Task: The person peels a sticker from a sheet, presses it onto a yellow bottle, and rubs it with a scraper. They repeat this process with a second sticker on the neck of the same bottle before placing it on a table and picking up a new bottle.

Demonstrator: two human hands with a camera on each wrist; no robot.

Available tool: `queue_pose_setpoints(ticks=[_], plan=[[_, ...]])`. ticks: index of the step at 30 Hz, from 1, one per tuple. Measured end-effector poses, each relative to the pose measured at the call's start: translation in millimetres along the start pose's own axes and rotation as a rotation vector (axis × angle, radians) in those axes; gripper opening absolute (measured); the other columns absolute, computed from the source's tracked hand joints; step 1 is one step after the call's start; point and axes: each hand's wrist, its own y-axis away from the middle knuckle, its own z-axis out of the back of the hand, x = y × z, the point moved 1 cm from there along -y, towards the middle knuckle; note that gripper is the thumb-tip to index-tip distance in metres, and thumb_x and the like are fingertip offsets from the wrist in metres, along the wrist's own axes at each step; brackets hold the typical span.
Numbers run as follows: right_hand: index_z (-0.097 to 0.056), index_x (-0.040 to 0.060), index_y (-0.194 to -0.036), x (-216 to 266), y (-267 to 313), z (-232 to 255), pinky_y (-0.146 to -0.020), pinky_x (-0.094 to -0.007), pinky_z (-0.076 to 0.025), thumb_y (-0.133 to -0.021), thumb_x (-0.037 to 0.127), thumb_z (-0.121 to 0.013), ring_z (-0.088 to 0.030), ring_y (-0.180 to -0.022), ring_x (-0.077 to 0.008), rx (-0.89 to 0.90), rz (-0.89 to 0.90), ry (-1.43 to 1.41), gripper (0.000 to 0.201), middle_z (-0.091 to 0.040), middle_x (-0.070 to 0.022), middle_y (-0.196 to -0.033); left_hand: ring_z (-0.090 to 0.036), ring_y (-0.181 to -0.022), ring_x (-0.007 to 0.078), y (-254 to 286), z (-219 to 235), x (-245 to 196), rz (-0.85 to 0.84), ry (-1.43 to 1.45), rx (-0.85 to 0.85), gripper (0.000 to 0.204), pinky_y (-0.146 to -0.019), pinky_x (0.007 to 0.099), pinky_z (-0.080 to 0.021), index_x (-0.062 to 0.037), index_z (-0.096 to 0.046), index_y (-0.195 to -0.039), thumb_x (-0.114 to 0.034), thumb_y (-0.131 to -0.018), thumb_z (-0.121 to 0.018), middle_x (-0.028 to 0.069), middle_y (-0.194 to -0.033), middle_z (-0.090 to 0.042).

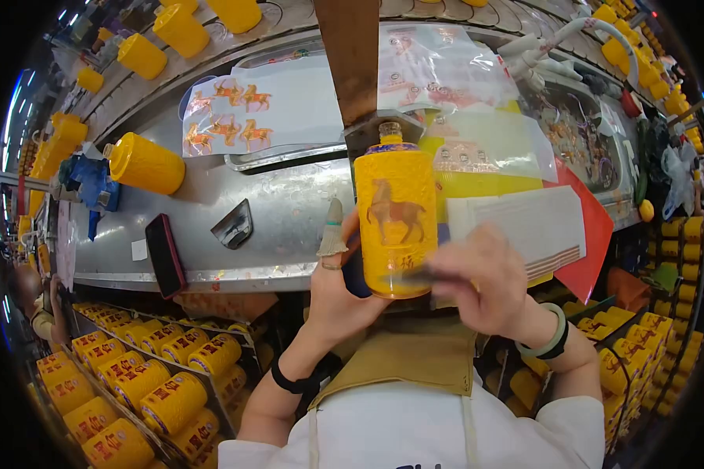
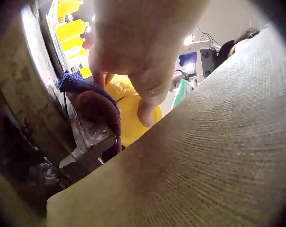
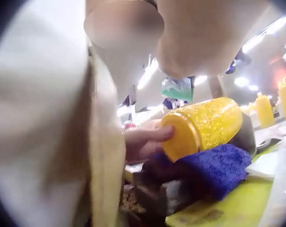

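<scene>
A yellow bottle (image 1: 395, 227) with a brown horse decal and a blue-rimmed neck rests on a blue cloth (image 3: 214, 165) over a metal fixture (image 2: 91, 142). My left hand (image 1: 338, 270) grips the bottle's base, and the raised index finger wears a finger cot (image 1: 332, 233). In the left wrist view its fingers (image 2: 147, 94) curl over the yellow bottom (image 2: 129, 118). My right hand (image 1: 477, 277), with a jade bangle at the wrist, is blurred beside the bottle's lower right side. I cannot make out its finger pose. In the right wrist view the bottle (image 3: 204, 125) lies tilted, with the left hand's fingers (image 3: 143, 142) at its base.
A sheet of horse decals (image 1: 227, 117) lies on the steel bench (image 1: 281, 203) behind, beside a black phone (image 1: 166, 254) and a loose yellow bottle (image 1: 145, 164). White and red paper (image 1: 579, 234) lies to the right. Crates of yellow bottles (image 1: 156, 375) stand at the lower left and right.
</scene>
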Motion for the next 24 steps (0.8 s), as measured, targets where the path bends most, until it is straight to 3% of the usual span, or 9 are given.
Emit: queue_pose_setpoints(ticks=[4,7,9,11,14,17,19,22,24], plan=[[-0.067,0.0009,-0.122,-5.3,-21.5,-11.5,-0.081,-0.0399,-0.055,-0.093,-0.001,-0.069,-0.070,-0.092,-0.0349,-0.123,-0.384,-0.090,0.029,-0.073,-0.0174,-0.106,-0.059,-0.136,0.0302,-0.7,-3.9,-4.8,0.035,0.063,-0.065,0.105,-0.114,0.0413,-0.047,0.0047,-0.035,-0.157,-0.013,-0.073,-0.095,0.0202,-0.148,-0.056],[-0.066,-0.0001,-0.122,-38.8,-19.2,-18.2,-0.086,-0.0391,-0.055,-0.095,-0.002,-0.066,-0.071,-0.099,-0.0365,-0.260,-0.437,-0.016,0.027,-0.071,-0.0194,-0.105,-0.060,-0.134,0.0291,-2.3,-1.8,-9.2,0.051,0.065,-0.077,0.103,-0.113,0.0405,-0.048,0.0043,-0.038,-0.155,-0.014,-0.072,-0.096,0.0195,-0.145,-0.058],[-0.068,-0.0001,-0.118,-53.8,-30.4,-2.2,-0.081,-0.0396,-0.053,-0.092,-0.006,-0.065,-0.067,-0.092,-0.0345,-0.312,-0.417,0.148,0.028,-0.071,-0.0168,-0.103,-0.060,-0.133,0.0285,-1.9,-0.1,-13.6,0.056,0.051,-0.059,0.103,-0.112,0.0398,-0.049,0.0041,-0.040,-0.155,-0.014,-0.071,-0.096,0.0192,-0.145,-0.058],[-0.072,0.0035,-0.114,-46.8,-46.7,18.6,-0.080,-0.0398,-0.051,-0.086,-0.007,-0.067,-0.064,-0.089,-0.0323,-0.257,-0.185,0.396,0.030,-0.070,-0.0126,-0.098,-0.061,-0.131,0.0278,-1.0,1.7,-16.8,-0.017,-0.158,0.036,0.120,-0.109,0.0400,-0.050,0.0042,-0.024,-0.161,-0.012,-0.069,-0.098,0.0195,-0.149,-0.055],[-0.072,0.0041,-0.115,-27.8,-55.0,14.4,-0.081,-0.0393,-0.052,-0.087,-0.006,-0.068,-0.064,-0.089,-0.0312,-0.031,-0.071,0.062,0.031,-0.069,-0.0122,-0.098,-0.063,-0.129,0.0285,-4.5,1.0,-34.6,-0.087,-0.325,-0.044,0.112,-0.108,0.0406,-0.050,0.0062,-0.032,-0.157,-0.014,-0.069,-0.099,0.0193,-0.145,-0.058],[-0.072,0.0045,-0.116,-31.9,-57.2,-0.6,-0.081,-0.0406,-0.053,-0.086,-0.006,-0.068,-0.065,-0.090,-0.0329,0.098,-0.048,0.189,0.032,-0.069,-0.0122,-0.098,-0.064,-0.128,0.0292,-5.9,-2.8,-39.0,-0.058,-0.290,-0.066,0.112,-0.109,0.0404,-0.049,0.0076,-0.033,-0.156,-0.015,-0.068,-0.099,0.0192,-0.143,-0.060],[-0.070,0.0090,-0.112,-53.1,-70.2,3.1,-0.076,-0.0432,-0.053,-0.081,0.003,-0.077,-0.064,-0.086,-0.0328,-0.174,-0.044,0.313,0.032,-0.067,-0.0107,-0.091,-0.063,-0.128,0.0294,-6.3,-1.1,-41.5,-0.062,-0.303,-0.067,0.112,-0.109,0.0403,-0.049,0.0073,-0.033,-0.156,-0.015,-0.068,-0.099,0.0193,-0.143,-0.060],[-0.068,0.0065,-0.115,-48.0,-66.3,11.7,-0.075,-0.0402,-0.054,-0.085,0.001,-0.076,-0.066,-0.087,-0.0324,-0.286,-0.134,0.354,0.032,-0.069,-0.0122,-0.095,-0.064,-0.126,0.0313,-2.4,2.7,-33.4,-0.055,-0.296,-0.060,0.107,-0.107,0.0391,-0.049,0.0053,-0.038,-0.155,-0.018,-0.070,-0.098,0.0200,-0.140,-0.061],[-0.065,0.0033,-0.120,-23.0,-47.5,3.2,-0.079,-0.0353,-0.054,-0.092,-0.001,-0.070,-0.070,-0.093,-0.0277,-0.353,-0.503,-0.076,0.029,-0.071,-0.0138,-0.101,-0.064,-0.124,0.0331,-1.5,4.7,-24.5,-0.049,-0.278,-0.052,0.103,-0.105,0.0381,-0.050,0.0036,-0.042,-0.154,-0.021,-0.071,-0.097,0.0206,-0.138,-0.061]])
